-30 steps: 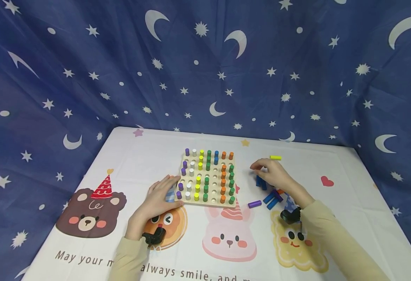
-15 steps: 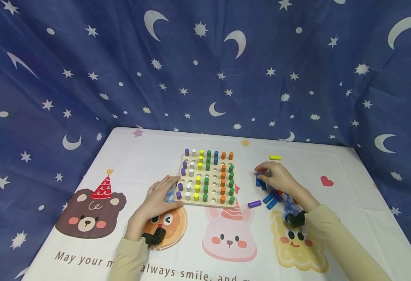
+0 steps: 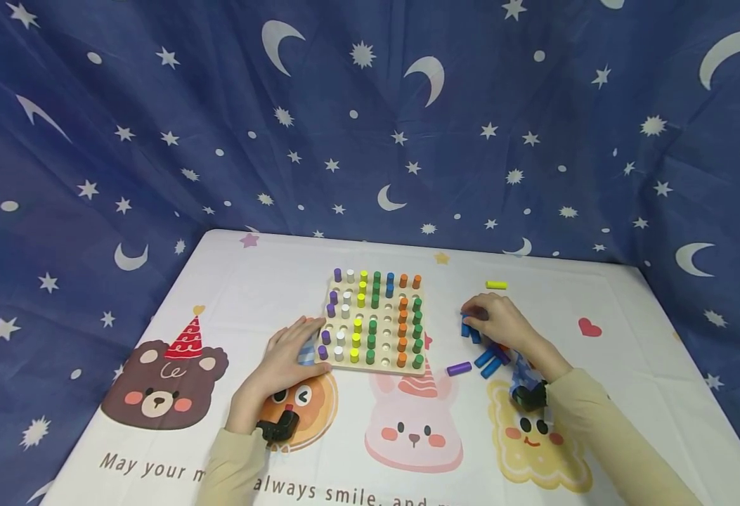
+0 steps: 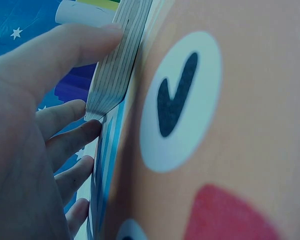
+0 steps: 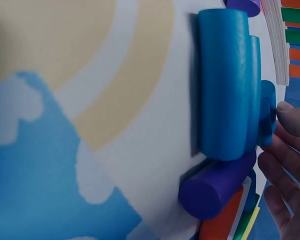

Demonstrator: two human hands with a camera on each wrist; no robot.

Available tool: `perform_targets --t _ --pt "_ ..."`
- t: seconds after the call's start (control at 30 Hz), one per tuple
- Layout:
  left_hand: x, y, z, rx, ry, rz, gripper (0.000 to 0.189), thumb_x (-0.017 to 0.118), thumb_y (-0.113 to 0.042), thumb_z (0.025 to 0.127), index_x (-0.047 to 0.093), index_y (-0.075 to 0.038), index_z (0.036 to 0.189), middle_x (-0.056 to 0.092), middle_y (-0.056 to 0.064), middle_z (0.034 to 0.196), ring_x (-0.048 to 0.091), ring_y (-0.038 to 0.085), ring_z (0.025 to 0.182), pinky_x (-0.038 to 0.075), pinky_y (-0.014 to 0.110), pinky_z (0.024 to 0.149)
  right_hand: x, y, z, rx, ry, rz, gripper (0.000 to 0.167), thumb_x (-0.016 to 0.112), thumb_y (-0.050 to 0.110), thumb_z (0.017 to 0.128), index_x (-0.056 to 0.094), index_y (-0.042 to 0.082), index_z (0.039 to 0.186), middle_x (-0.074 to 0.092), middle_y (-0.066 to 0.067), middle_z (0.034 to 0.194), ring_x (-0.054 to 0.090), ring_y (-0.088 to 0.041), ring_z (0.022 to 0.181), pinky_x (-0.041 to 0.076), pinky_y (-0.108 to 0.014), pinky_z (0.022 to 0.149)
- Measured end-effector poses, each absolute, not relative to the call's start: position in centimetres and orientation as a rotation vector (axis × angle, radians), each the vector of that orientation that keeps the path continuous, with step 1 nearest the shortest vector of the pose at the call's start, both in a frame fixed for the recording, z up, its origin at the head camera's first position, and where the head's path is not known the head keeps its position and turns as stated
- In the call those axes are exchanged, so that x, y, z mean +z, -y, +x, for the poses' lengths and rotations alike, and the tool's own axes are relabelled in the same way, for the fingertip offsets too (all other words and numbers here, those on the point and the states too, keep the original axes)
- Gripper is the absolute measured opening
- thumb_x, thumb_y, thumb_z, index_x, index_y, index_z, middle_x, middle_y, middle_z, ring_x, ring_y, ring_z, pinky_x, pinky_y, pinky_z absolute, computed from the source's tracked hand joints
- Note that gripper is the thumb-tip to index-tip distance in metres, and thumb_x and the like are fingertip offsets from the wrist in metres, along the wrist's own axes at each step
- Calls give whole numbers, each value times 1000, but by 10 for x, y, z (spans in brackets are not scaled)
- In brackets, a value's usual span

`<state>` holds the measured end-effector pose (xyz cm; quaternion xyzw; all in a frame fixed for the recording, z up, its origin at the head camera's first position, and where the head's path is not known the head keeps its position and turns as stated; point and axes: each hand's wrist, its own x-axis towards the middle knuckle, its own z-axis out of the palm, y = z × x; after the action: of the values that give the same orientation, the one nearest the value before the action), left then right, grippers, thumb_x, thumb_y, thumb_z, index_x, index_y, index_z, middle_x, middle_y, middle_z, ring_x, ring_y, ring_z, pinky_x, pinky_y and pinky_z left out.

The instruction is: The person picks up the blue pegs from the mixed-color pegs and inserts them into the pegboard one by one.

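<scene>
A wooden pegboard point(image 3: 394, 351) holds upright pegs in columns of purple, white, yellow, green, blue and orange, with green also at right. My left hand point(image 3: 291, 354) rests against its left side, fingers extended. In the left wrist view the thumb point(image 4: 85, 42) lies along the board's layered edge point(image 4: 121, 65). Right of the board, my right hand point(image 3: 497, 320) curls down over loose blue pegs. Its thumb and fingers pinch at a blue peg point(image 5: 267, 115). Another blue peg point(image 3: 476, 336) lies beside that one, partly under the hand.
Nearer the front lie more blue pegs point(image 3: 490, 368), a purple peg point(image 3: 501, 353) and orange pieces partly covered by the hand. A separate purple peg point(image 3: 459, 368) lies closer to the board. A yellow peg point(image 3: 496, 285) is behind. A starry blue curtain point(image 3: 370, 140) hangs at the back.
My right hand has shifted right and slightly down, away from the board, onto the blue pegs, and has been nearly still for the last half second. The left hand keeps its place.
</scene>
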<state>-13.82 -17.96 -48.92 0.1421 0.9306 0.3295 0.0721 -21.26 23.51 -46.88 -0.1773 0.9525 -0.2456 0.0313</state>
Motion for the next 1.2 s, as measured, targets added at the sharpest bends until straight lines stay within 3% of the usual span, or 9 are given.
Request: perform_targets --t 0.27,0.6,1.2 --pt "-489 179 -138 997 -2792 429 84 74 -42 79 35 -17 150 38 11 154 21 33 148 13 61 115 -468 -232 -214 -691 -2954 -547 21 72 23 86 72 10 102 70 -2 90 58 -15 80 50 -36 78" --pt "-490 179 -138 999 -2803 439 85 73 -43 79 35 -17 150 38 10 154 22 33 148 14 62 115 -470 -225 -215 -642 -2949 -564 19 72 27 86 73 13 99 62 4 76 49 -13 73 28 -32 73" --pt "-489 180 -138 1000 -2794 434 85 74 -43 79 35 -16 150 38 11 154 21 34 148 13 61 115 -463 -219 -214 -839 -2902 -562 10 69 12 86 69 12 97 67 0 84 55 -17 82 27 -39 82"
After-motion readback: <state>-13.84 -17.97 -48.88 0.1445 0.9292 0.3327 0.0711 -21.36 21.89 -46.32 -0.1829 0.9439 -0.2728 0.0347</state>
